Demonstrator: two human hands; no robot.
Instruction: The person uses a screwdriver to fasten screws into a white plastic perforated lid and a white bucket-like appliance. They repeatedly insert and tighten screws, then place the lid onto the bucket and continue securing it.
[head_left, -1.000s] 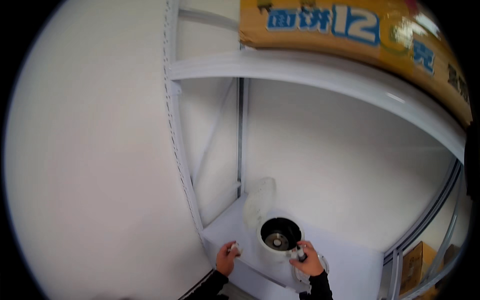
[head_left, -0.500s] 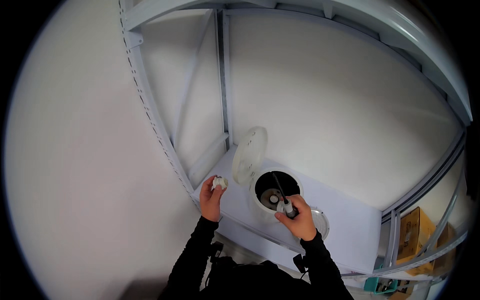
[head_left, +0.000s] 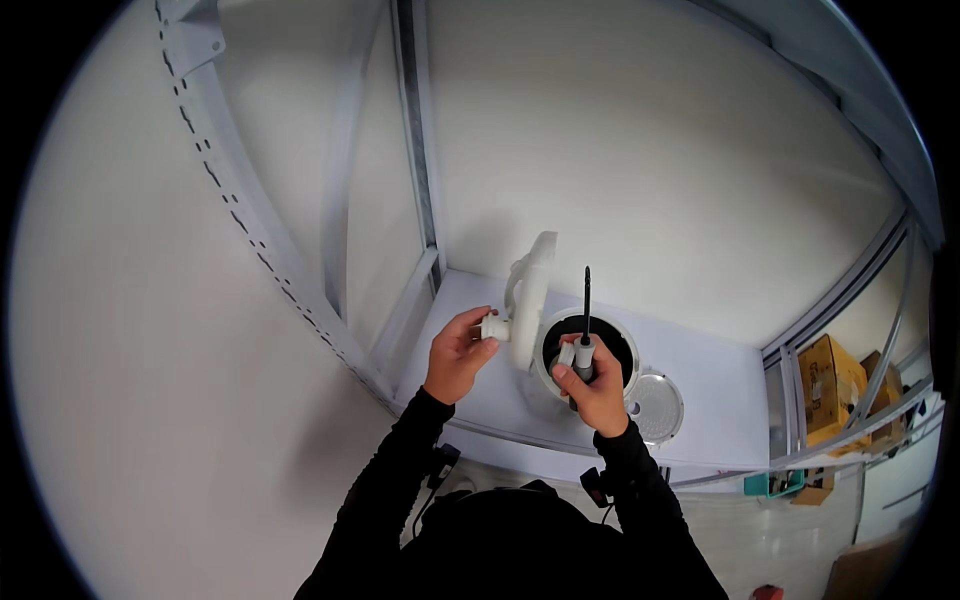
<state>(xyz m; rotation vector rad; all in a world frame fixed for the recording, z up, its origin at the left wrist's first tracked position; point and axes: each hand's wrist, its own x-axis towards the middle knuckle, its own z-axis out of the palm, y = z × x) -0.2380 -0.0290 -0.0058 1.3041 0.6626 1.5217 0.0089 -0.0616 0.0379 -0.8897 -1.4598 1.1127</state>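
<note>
My left hand [head_left: 460, 358] pinches a small white round fitting [head_left: 494, 327]. It is close against the outer side of the raised lid [head_left: 532, 305], and I cannot tell whether they touch. In my right hand [head_left: 595, 390] is a screwdriver [head_left: 587, 310] with a long dark shaft pointing up and a grey handle. A small pale piece [head_left: 567, 355] shows beside the handle under my thumb; its kind is unclear. Beneath that hand stands a white rice cooker [head_left: 628, 335] with a dark interior, partly hidden. A round metal inner lid [head_left: 657, 408] lies to its right.
The cooker stands on a white shelf [head_left: 715, 385] inside a grey metal frame [head_left: 418, 150]. A pale wall rises behind it. Lower right are yellow cardboard boxes [head_left: 830, 390] and a teal bin [head_left: 775, 484].
My left hand has moved up and right with the white fitting, to the lid. The screwdriver has swung upright out of the cooker. The lid now appears edge-on; the view has shifted.
</note>
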